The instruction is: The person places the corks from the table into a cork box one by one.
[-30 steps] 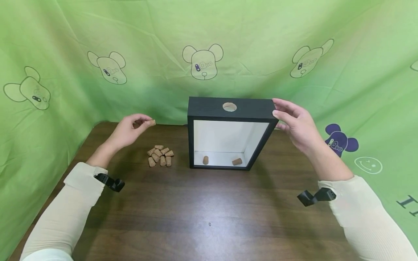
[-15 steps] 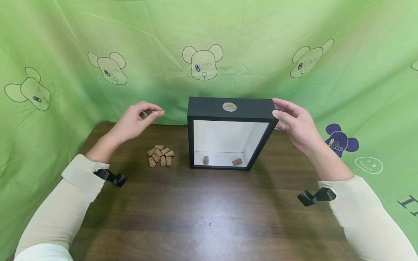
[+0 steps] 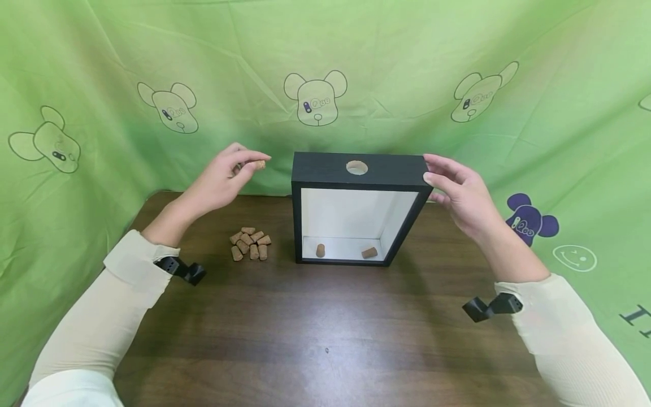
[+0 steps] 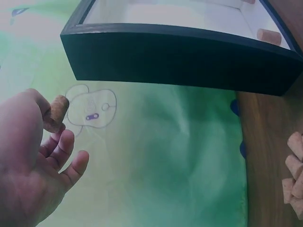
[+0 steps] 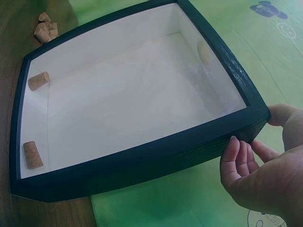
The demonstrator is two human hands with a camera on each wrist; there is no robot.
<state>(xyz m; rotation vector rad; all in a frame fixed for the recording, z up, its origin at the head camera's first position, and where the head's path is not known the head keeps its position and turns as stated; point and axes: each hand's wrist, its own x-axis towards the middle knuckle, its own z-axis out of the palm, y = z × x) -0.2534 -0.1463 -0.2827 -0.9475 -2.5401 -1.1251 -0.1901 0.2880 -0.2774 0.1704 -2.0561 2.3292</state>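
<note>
My left hand (image 3: 217,180) pinches a cork (image 4: 57,113) between thumb and fingers, raised left of the black shadow box (image 3: 320,168). The cork is apart from the box, at about the height of its top. A round hole (image 3: 357,168) opens in the box's top face. Through the front, two corks show on the white floor inside: the left cork (image 3: 320,250) stands upright, and the right cork (image 3: 369,252) lies on its side. My right hand (image 3: 460,195) grips the box's upper right corner, thumb at the front edge, other fingers along the side and back.
A small pile of several corks (image 3: 246,239) lies on the brown wooden table (image 3: 325,322), left of the box. Behind and at both sides hangs a green curtain (image 3: 244,85) printed with bear heads. A black wrist camera (image 3: 180,269) sits on the left sleeve.
My left hand has risen and moved right toward the box with the cork. My right hand, the box and the other corks stay where they were.
</note>
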